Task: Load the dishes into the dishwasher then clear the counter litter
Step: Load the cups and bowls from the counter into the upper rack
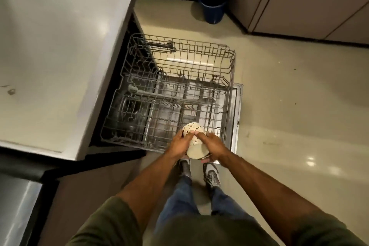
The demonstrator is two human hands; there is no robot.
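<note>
Both hands, the left hand and right hand, are gripping a speckled cup over the near edge of the dishwasher rack. It is probably best lowered upside down between the prongs. Beyond the rack, a blue bin is standing on the shiny floor; the counter is lying left of the rack.

Both hands cover much of a speckled cup; dishwasher interior dark and blurred; counter cut off at left.
</note>
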